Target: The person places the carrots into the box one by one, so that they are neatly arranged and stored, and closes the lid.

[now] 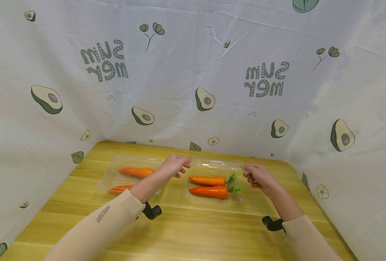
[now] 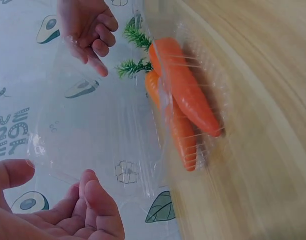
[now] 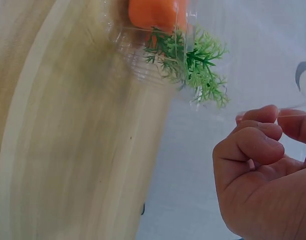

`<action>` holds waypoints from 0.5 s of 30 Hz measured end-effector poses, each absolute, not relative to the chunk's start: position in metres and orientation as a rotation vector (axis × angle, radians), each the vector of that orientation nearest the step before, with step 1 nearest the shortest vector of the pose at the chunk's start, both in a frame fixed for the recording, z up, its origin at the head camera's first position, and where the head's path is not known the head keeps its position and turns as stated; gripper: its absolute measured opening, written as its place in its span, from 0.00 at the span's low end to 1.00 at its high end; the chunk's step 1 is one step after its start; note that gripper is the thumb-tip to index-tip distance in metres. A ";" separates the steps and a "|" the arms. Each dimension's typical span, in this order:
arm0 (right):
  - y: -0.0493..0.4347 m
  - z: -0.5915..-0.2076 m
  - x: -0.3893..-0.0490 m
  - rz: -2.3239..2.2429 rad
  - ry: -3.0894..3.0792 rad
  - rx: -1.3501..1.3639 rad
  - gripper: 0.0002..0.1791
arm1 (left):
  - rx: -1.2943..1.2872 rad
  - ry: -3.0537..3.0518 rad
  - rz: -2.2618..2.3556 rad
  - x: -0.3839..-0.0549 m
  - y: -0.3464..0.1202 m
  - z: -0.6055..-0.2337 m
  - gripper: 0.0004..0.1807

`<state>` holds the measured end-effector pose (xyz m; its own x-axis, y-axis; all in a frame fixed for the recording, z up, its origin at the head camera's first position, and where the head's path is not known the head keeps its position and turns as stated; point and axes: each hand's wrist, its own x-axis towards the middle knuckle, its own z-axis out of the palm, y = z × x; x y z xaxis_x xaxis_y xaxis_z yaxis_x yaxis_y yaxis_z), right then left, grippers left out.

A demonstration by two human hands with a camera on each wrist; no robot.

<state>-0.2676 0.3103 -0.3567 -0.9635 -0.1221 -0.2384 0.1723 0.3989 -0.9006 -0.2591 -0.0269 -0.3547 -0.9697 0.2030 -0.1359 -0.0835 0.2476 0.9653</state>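
Two orange carrots with green tops, an upper carrot [image 1: 207,181] and a lower carrot [image 1: 209,192], lie in a clear plastic box [image 1: 212,201]. Its clear lid [image 2: 98,125] stands raised behind them, joined along one side. My right hand [image 1: 259,176] pinches the lid's right edge between thumb and fingers, as the right wrist view shows. At the lid's left corner is my left hand [image 1: 173,166], thumb and loosely bent fingers apart. Its thumb tip lies right at the lid's edge in the left wrist view.
To the left, a second clear plastic box [image 1: 106,177] holds carrots [image 1: 135,171], partly hidden behind my left forearm. The wooden table [image 1: 193,232] ends at a white printed curtain [image 1: 180,72] that hangs at the back and sides.
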 end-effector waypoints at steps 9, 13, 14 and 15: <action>0.308 -0.359 -0.256 -1.551 2.364 -0.018 0.29 | 0.150 2.303 1.754 -0.245 -0.030 -0.373 0.19; 0.308 -0.360 -0.251 -1.546 2.355 -0.024 0.28 | 0.191 2.281 1.761 -0.240 -0.031 -0.378 0.19; 0.308 -0.360 -0.249 -1.543 2.358 -0.026 0.28 | 0.202 2.274 1.762 -0.239 -0.032 -0.379 0.19; 0.308 -0.360 -0.248 -1.536 2.362 -0.036 0.29 | 0.210 2.272 1.759 -0.238 -0.032 -0.380 0.19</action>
<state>-0.2478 0.3077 -0.3605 -0.9476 -0.1942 -0.2535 0.1530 0.4209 -0.8941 -0.2385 -0.0317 -0.3798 -0.9559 0.2700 -0.1154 -0.0441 0.2564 0.9656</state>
